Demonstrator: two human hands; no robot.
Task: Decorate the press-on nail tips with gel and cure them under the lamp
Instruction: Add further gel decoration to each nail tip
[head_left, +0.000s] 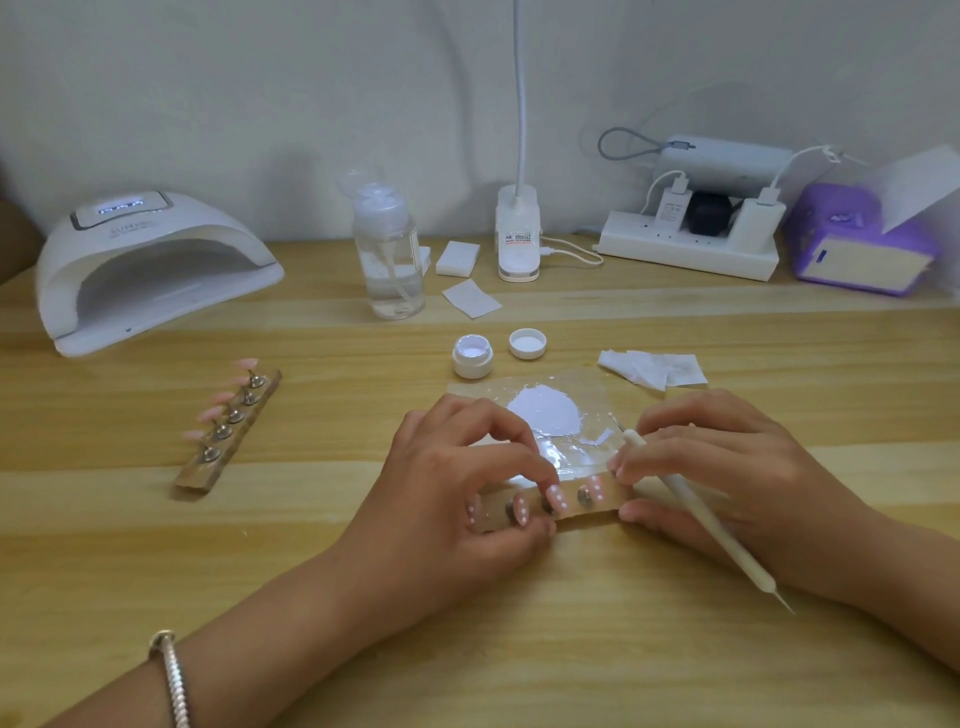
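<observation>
Dots of white gel sit on the pink nail tips (558, 499) on the wooden holder strip (597, 513) mid-table; the left hand (457, 499) curls over its left part, fingertips pinching it, and the right hand (727, 467) grips its right end with the dotting pen (691, 506) tucked through the fingers. To carry it to the nail lamp (150, 270) (far left, display lit), I'd keep it level, fingers off the dots. The strip's left end is hidden under the left hand, and how the pen is clasped I cannot tell.
</observation>
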